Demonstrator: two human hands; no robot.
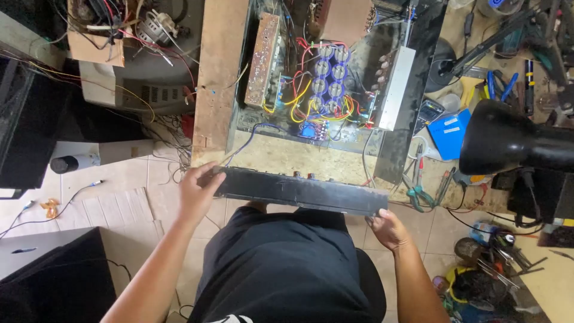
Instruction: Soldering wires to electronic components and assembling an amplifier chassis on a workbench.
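I hold a long black front panel [299, 192] of an opened amplifier chassis [391, 149] level at the near edge of the wooden workbench [218, 78]. My left hand [198, 190] grips the panel's left end. At the right end my right hand [387, 229] grips it from below. Behind the panel the chassis lies open, showing a brown circuit board [263, 60], a cluster of blue capacitors [330, 75], yellow and red wires and a white metal block [393, 88]. Thin wires run from the chassis to the panel.
A black desk lamp head [514, 143] juts in at right. Pliers [418, 194], screwdrivers and blue tools lie on the bench's right side. At left sit an old grey casing with loose wires [137, 60] and a black box [30, 125]. Cardboard [119, 209] lies on the tiled floor.
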